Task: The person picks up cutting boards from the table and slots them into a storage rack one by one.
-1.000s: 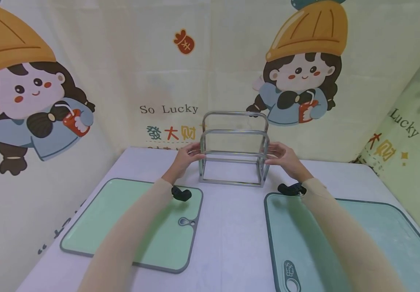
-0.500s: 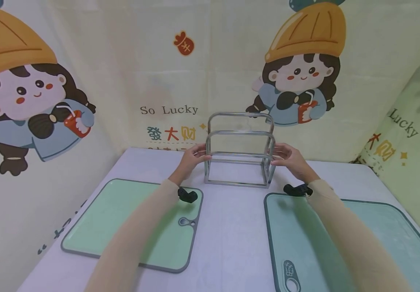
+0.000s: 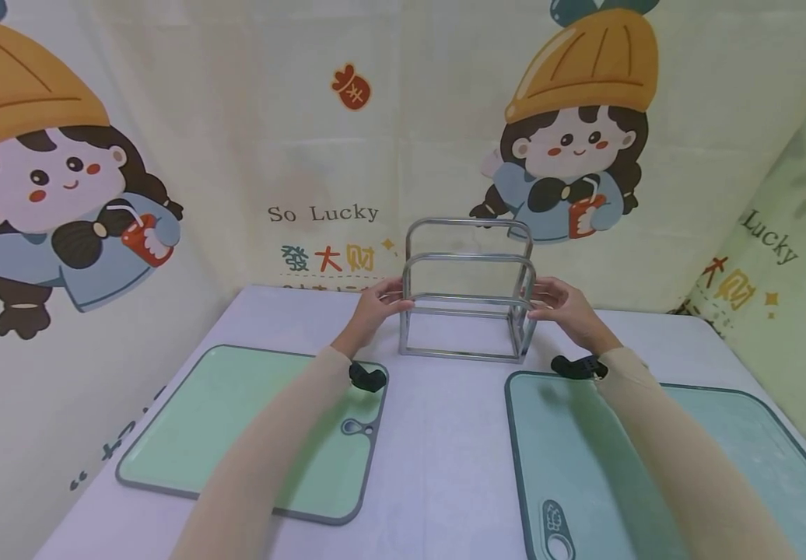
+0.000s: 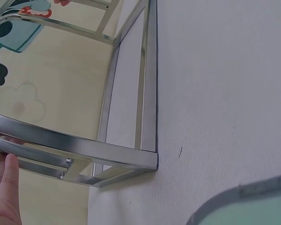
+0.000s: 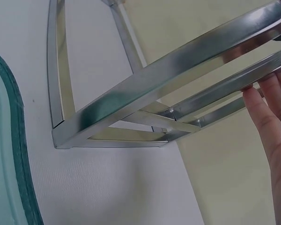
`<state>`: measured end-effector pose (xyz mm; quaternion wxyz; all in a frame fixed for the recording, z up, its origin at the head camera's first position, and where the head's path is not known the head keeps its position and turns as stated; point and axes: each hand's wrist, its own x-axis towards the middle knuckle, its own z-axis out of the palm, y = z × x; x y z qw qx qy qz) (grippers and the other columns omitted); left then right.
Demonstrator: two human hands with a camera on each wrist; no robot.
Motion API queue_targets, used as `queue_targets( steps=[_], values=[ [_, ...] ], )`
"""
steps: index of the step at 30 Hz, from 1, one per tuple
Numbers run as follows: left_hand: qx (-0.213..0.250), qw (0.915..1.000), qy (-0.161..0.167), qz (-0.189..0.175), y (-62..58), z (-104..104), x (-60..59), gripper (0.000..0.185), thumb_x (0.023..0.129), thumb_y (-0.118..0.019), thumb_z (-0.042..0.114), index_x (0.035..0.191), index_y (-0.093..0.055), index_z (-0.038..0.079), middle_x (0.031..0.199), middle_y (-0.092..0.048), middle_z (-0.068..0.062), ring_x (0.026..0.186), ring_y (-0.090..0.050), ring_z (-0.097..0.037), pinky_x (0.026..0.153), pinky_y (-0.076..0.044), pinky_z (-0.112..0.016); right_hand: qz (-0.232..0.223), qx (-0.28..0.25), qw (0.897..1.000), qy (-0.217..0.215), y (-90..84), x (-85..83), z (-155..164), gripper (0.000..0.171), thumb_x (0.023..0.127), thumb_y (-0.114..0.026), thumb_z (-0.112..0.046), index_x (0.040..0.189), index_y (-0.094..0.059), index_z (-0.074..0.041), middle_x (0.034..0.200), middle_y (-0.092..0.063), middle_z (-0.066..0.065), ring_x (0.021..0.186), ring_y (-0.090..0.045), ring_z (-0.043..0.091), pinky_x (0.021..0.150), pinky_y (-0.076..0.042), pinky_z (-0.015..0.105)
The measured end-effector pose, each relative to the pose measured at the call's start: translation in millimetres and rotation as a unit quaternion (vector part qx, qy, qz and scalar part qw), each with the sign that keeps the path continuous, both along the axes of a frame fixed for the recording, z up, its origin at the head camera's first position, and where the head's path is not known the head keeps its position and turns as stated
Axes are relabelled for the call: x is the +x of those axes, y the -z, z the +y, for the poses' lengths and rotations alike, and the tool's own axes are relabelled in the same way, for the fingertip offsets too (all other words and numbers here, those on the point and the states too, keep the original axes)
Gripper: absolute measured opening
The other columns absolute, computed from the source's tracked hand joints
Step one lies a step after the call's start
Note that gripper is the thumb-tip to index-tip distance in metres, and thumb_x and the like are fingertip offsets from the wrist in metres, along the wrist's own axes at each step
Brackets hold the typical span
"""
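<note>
A silver metal rack point(image 3: 459, 354) with several arched bars stands upright on the white table toward the back. My left hand point(image 3: 373, 311) holds its left side, thumb at the front bar and fingers at the bars behind. On the opposite side my right hand point(image 3: 571, 313) holds the rack the same way. The left wrist view shows my fingers point(image 4: 8, 180) against the side bars of the rack point(image 4: 84, 145). In the right wrist view, fingertips reach up to the middle side bar of the rack point(image 5: 178, 70) and are partly hidden by it.
A light green cutting board point(image 3: 235, 420) with a grey edge lies flat at the left, under my left forearm. At the right, a larger blue-green cutting board point(image 3: 564, 451) lies under my right forearm. A printed cloth wall point(image 3: 438, 171) rises just behind the rack.
The rack has shifted to the right along the table, with both hands moving along on its sides. Both cutting boards stay where they were.
</note>
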<state>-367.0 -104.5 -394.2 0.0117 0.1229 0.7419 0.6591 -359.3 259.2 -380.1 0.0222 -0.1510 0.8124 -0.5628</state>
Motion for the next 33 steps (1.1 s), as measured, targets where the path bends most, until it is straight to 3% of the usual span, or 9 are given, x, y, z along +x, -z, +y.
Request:
queue_targets(
  steps=[4,9,17,24,33],
  values=[
    [0.002,1.0,0.004,-0.003,1.0,6,0.0,0.058,0.081,-0.073,0.014,0.134,-0.05,0.009,0.129,-0.055,-0.013,0.127,-0.051,-0.025,0.108,-0.041,-0.04,-0.003,0.003,1.0,0.003,0.7,2.2,5,0.065,0.086,-0.068,-0.015,0.141,-0.034,-0.005,0.143,-0.041,0.02,0.134,-0.039,0.032,0.107,-0.036,0.046],
    [0.011,0.9999,0.008,-0.003,2.1,12,-0.9,0.058,0.081,-0.073,0.012,0.134,-0.05,0.008,0.129,-0.055,-0.014,0.126,-0.052,-0.026,0.107,-0.041,-0.04,-0.015,0.0,1.0,0.008,0.6,4.5,11,0.067,0.086,-0.068,-0.017,0.142,-0.033,-0.006,0.144,-0.039,0.019,0.135,-0.037,0.033,0.109,-0.034,0.046],
    [-0.008,1.0,0.002,0.001,1.9,20,-0.9,0.056,0.081,-0.073,0.018,0.132,-0.052,0.012,0.127,-0.056,-0.01,0.125,-0.053,-0.023,0.106,-0.042,-0.039,-0.009,-0.009,1.0,0.005,1.2,8.2,18,0.068,0.086,-0.068,-0.017,0.142,-0.032,-0.004,0.145,-0.038,0.02,0.124,-0.047,0.013,0.108,-0.034,0.048],
    [-0.026,0.9996,0.003,0.012,1.4,19,0.8,0.056,0.082,-0.073,0.019,0.133,-0.052,0.011,0.127,-0.057,-0.011,0.124,-0.054,-0.025,0.105,-0.044,-0.038,-0.034,-0.024,0.999,0.019,0.1,10.3,16,0.067,0.087,-0.066,-0.014,0.144,-0.032,-0.006,0.147,-0.036,0.022,0.135,-0.038,0.031,0.112,-0.03,0.049],
    [-0.02,0.9997,0.008,0.01,-0.9,14,1.5,0.059,0.081,-0.073,0.016,0.134,-0.05,0.009,0.13,-0.056,-0.015,0.125,-0.053,-0.026,0.106,-0.042,-0.039,-0.03,-0.037,0.999,0.017,0.2,11.8,12,0.068,0.087,-0.067,-0.013,0.144,-0.031,-0.005,0.145,-0.038,0.024,0.134,-0.038,0.032,0.113,-0.029,0.052]
  ],
)
